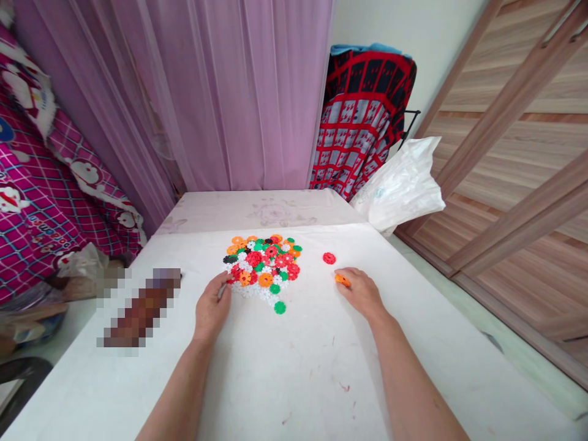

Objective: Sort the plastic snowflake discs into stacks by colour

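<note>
Pinching orange plastic [342, 280] right-handed, two hands [214, 306] [362, 293], one pile [261, 260]

a purple curtain [248, 92] hangs beside a pale wall [441, 49], with wood-grain cabinet doors [514, 184] at the right.

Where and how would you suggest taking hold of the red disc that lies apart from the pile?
I would pinch opposite edges of the red disc's notched rim from above, coming from the near right, where the right hand is. It lies flat on the white cloth, so the rim seems the best grip, and the pile leaves its edges free.
</note>
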Demonstrator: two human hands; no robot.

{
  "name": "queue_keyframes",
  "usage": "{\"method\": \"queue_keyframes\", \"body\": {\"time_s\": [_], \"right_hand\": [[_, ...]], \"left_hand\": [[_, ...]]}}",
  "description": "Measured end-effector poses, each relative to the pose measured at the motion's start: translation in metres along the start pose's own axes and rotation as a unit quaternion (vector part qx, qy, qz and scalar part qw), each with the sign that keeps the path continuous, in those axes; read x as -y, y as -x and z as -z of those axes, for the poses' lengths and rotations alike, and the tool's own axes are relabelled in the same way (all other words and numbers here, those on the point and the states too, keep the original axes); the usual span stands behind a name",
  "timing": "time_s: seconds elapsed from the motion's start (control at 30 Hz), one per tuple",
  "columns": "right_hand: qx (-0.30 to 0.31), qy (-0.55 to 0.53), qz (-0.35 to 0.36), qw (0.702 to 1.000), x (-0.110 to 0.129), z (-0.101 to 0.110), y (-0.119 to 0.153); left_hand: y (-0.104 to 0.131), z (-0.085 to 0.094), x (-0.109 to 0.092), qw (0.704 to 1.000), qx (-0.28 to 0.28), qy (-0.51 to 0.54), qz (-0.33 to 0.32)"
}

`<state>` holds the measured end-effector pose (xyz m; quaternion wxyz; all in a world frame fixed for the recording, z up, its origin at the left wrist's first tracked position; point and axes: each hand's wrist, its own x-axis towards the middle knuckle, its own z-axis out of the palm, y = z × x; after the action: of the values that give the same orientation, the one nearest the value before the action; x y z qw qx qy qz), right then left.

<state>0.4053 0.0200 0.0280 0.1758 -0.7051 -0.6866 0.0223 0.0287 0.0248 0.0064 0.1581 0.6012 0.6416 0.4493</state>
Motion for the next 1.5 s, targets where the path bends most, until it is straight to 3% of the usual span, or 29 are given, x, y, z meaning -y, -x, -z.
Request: {"method": "queue_keyframes", "body": {"time_s": [0.13, 0.27, 0.47, 0.6, 0.83, 0.93, 1.03, 1.2, 1.33, 1.5], "right_hand": [[-0.018, 0.0, -0.004, 1.0, 0.002, 0.003, 0.0], [-0.06, -0.037, 0.04, 0.997, 0.035, 0.006, 0.006], [0.062, -0.103, 0.143, 0.982, 0.122, -0.008, 0.03], [0.083, -0.064, 0.148, 0.983, 0.144, -0.018, 0.039], [0.084, -0.077, 0.131, 0.985, 0.13, -0.022, 0.034], [0.042, -0.082, 0.078, 0.993, 0.111, -0.015, 0.007], [0.011, -0.047, 0.024, 0.999, 0.09, -0.005, -0.038], [0.045, 0.017, 0.004, 0.999, 0.07, 0.0, -0.099], [0.087, 0.037, 0.02, 0.995, 0.063, -0.011, -0.113], [0.093, 0.054, 0.062, 0.992, 0.064, -0.017, -0.123]], "left_hand": [[0.0, 0.0, -0.001, 1.0, -0.002, 0.011, -0.002], [0.0, 0.0, -0.003, 1.0, -0.003, 0.012, 0.004], [0.001, 0.001, -0.006, 1.0, -0.001, 0.01, -0.001], [0.001, 0.002, -0.007, 1.0, -0.001, 0.011, -0.001], [0.001, 0.0, -0.002, 1.0, -0.001, 0.011, 0.001], [0.001, 0.0, -0.002, 1.0, 0.003, 0.012, -0.006], [0.0, 0.001, -0.002, 1.0, 0.003, 0.013, -0.007], [0.0, 0.0, 0.002, 1.0, 0.009, 0.01, -0.003], [0.0, -0.001, 0.007, 1.0, 0.007, 0.012, -0.005], [-0.001, -0.002, 0.009, 1.0, 0.007, 0.014, -0.021]]}}
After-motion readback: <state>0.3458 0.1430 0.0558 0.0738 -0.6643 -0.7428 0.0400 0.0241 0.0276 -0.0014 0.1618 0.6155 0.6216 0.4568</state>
